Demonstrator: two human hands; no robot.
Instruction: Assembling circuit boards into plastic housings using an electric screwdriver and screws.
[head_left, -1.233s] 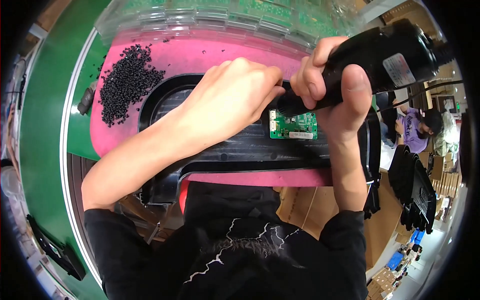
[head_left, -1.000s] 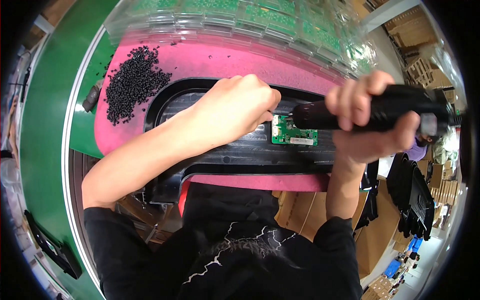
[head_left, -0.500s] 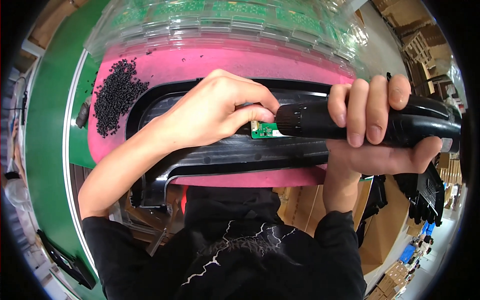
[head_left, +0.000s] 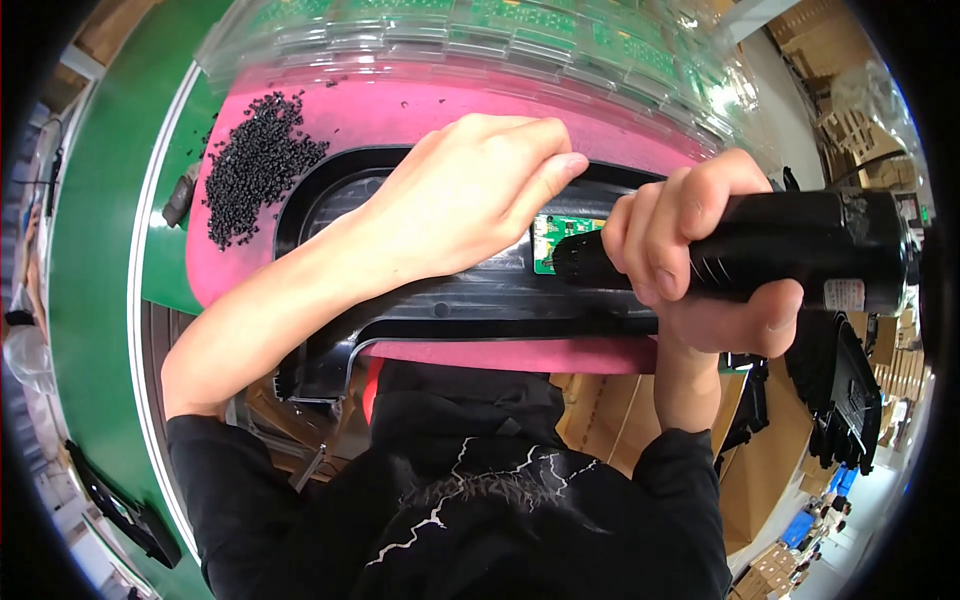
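Note:
A black, cylindrical power screwdriver [head_left: 800, 245] lies in my right hand [head_left: 675, 240], its fingers wrapped around the barrel. The ribbed nose of the tool points left, over the lower left part of a green circuit board [head_left: 546, 232]. That board sits inside a long black plastic housing [head_left: 470, 305]; the tool covers much of it, and the bit's tip is hidden. Over the housing's far rim, my left hand [head_left: 480, 190] is closed, thumb and forefinger pressed together. Whatever they pinch, if anything, is too small to make out.
Many small black screws [head_left: 255, 165] are heaped on the pink mat [head_left: 370, 105] at left, beside a dark lump [head_left: 178, 200]. Clear plastic trays [head_left: 470, 50] holding green boards stand along the far side. Cardboard [head_left: 765, 490] and black plastic parts [head_left: 840, 390] are at lower right.
My left hand has moved up, away from the tool's nose and the board. The screwdriver has tilted, and its nose now sits nearer the board's lower left corner. The view has shifted slightly.

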